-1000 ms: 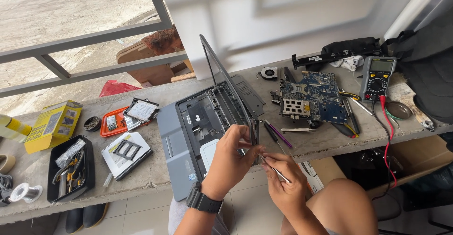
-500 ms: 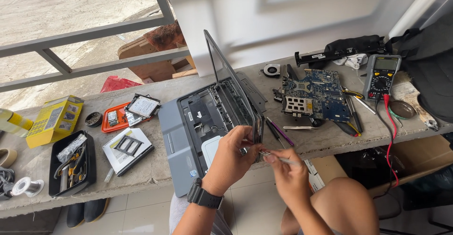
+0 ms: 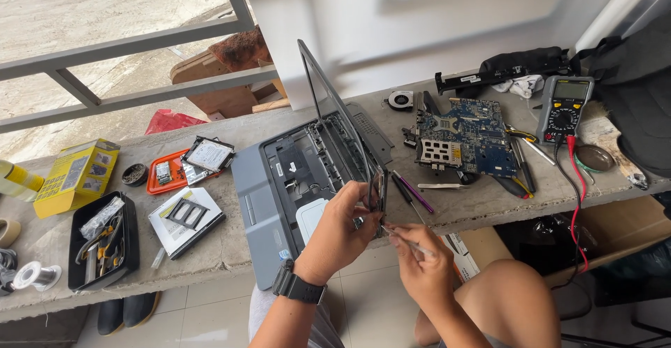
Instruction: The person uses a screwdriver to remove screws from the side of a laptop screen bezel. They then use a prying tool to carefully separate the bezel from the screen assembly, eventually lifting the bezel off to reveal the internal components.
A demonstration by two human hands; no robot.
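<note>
Both hands meet at the near edge of the concrete bench (image 3: 231,247), right at the front corner of the opened grey laptop (image 3: 307,180). Our left hand (image 3: 339,233), a dark watch (image 3: 299,285) on its wrist, is curled around the laptop's near right corner, fingers closed on the edge of the frame where the thin screen panel (image 3: 335,114) stands on edge. Our right hand (image 3: 419,264) is pinched shut on a slim screwdriver (image 3: 409,243), its tip pointing left toward that same corner, just beside the left fingertips. We cannot tell whether the tip touches a screw.

The laptop lies in the middle of the bench with its keyboard off and the inner tray bare. Just right of it lie two thin tools, one purple-handled (image 3: 414,191). Further right sits a blue motherboard (image 3: 461,135), with a small round fan (image 3: 400,99) behind it and a multimeter (image 3: 565,107) beyond, its red lead (image 3: 577,201) hanging over the bench edge. A black bag (image 3: 524,61) rests along the back.

Left of the laptop sit an optical drive (image 3: 185,219), an orange tray (image 3: 164,173) with small parts, a hard drive (image 3: 208,154), a black tool case (image 3: 105,240), a yellow box (image 3: 75,177) and a spool of solder (image 3: 35,275). Our bare knee (image 3: 510,299) shows below the bench.
</note>
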